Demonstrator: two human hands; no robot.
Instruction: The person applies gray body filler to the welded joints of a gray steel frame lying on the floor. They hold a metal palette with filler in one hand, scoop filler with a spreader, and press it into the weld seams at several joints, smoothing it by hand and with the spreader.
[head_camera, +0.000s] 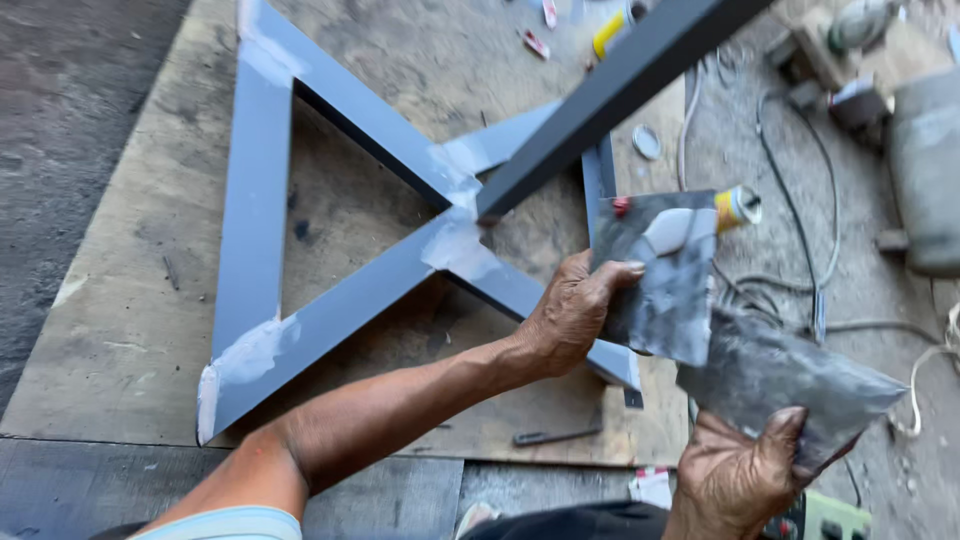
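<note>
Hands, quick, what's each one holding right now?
Left hand: closed on a flat grey metal plate smeared with pale filler.
Right hand: closed on a second grey scraper plate.

Your left fingers (625, 270) vanish behind the scraper (660, 280); at twelve o'clock the tube's (700, 225) body hides behind it too.

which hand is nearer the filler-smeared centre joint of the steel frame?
Left. The left hand, holding a metal sheet, sits just right of the centre joint. The right hand, gripping a scraper blade, is lower and farther right.
</note>
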